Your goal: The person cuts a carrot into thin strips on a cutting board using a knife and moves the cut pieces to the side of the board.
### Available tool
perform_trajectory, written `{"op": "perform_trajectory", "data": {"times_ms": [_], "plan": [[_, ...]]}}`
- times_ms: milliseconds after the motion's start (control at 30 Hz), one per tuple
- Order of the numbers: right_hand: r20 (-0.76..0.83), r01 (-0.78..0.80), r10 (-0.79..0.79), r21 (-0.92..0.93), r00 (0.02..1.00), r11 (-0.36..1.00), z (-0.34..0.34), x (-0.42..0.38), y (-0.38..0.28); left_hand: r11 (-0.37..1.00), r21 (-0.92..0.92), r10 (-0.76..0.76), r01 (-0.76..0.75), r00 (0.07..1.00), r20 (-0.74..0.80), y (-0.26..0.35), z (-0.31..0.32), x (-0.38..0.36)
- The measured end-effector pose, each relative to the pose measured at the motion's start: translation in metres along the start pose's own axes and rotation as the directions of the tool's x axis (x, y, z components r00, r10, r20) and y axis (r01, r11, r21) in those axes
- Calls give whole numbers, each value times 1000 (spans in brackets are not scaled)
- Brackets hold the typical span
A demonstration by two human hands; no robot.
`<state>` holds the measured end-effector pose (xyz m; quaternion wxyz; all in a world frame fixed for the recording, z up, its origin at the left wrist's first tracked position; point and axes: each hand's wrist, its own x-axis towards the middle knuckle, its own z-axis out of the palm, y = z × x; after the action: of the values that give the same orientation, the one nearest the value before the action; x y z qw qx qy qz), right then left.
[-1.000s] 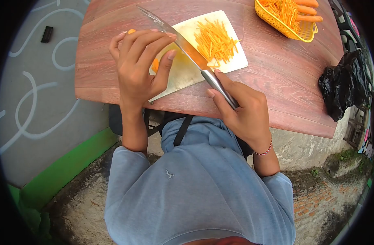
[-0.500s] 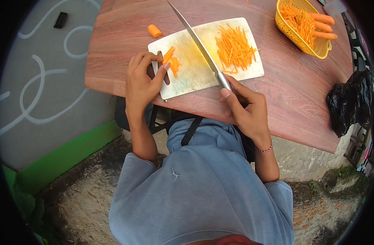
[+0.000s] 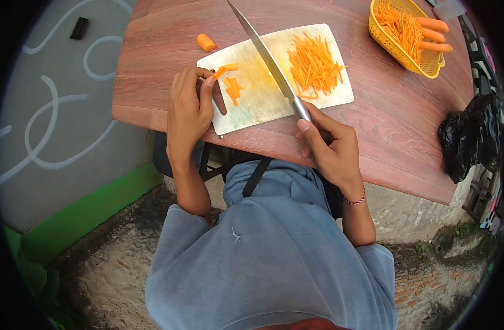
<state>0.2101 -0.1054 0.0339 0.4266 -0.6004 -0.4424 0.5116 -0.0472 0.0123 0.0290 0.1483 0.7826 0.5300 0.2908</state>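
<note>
My left hand (image 3: 190,107) pinches a few orange carrot slices (image 3: 225,70) between thumb and fingers, by the handle slot of the white cutting board (image 3: 252,113). More small carrot pieces (image 3: 232,91) lie on the board just beside it. In my right hand (image 3: 334,144) is the handle of a large knife (image 3: 268,59), its blade slanting up and left across the board. A pile of thin carrot strips (image 3: 315,65) rests on the board to the right of the blade. A carrot stub (image 3: 205,42) sits on the table beyond the board's left end.
On the wooden table (image 3: 395,126), a yellow basket (image 3: 379,39) at the back right holds carrot shreds and whole carrots (image 3: 433,35). A black plastic bag (image 3: 469,137) hangs at the right edge. A translucent container (image 3: 450,10) is partly visible behind the basket.
My left thumb and fingers have closed on carrot slices and lifted them slightly, apart from the other pieces. The knife and my right hand stay nearly the same.
</note>
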Motion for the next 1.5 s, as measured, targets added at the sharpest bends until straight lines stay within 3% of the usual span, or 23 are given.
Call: {"op": "perform_trajectory", "data": {"times_ms": [100,167,200,267,400,467,600,700,800,967,1167,1300,1367,1500], "plan": [[-3,11,-11,-19,1000,1000,-1,0,-2,997,-79,12,-10,1000,24,8,-4,4],[10,-66,66,19,998,998,-2,-1,-4,981,-143,151,-135,982,112,16,-4,10],[7,-65,65,16,998,998,-2,-1,-4,980,-146,153,-136,982,110,18,-4,14],[-24,0,0,-12,1000,1000,-3,-2,-1,945,-120,325,-304,914,244,20,-1,26],[-33,-29,28,-29,999,999,-8,-4,-10,910,-98,414,-404,861,296,27,10,45],[-34,-18,14,-141,999,990,-9,-6,-15,879,-83,471,-470,823,317,26,18,51],[-37,-43,38,-148,999,988,-10,-8,-21,885,-111,466,-453,852,241,30,24,50],[-43,-58,51,-164,998,985,-11,-8,-23,930,-137,363,-342,916,173,29,25,39],[-32,-71,66,-180,997,981,-11,-8,-20,900,-149,426,-409,898,111,28,27,33],[-70,-88,83,-66,994,994,-9,-7,-13,894,-140,447,-425,860,245,32,25,39],[-66,-100,95,-78,993,992,-9,-7,-14,892,-166,451,-420,818,357,35,25,53],[-73,-97,93,-55,993,994,-8,-6,-12,867,-166,497,-470,792,355,34,25,54],[-67,-102,98,-70,993,992,-9,-6,-12,794,-24,595,-607,769,234,33,28,55],[-72,-84,80,-55,994,995,-8,-8,-14,773,3,621,-634,758,199,26,24,50]]}}
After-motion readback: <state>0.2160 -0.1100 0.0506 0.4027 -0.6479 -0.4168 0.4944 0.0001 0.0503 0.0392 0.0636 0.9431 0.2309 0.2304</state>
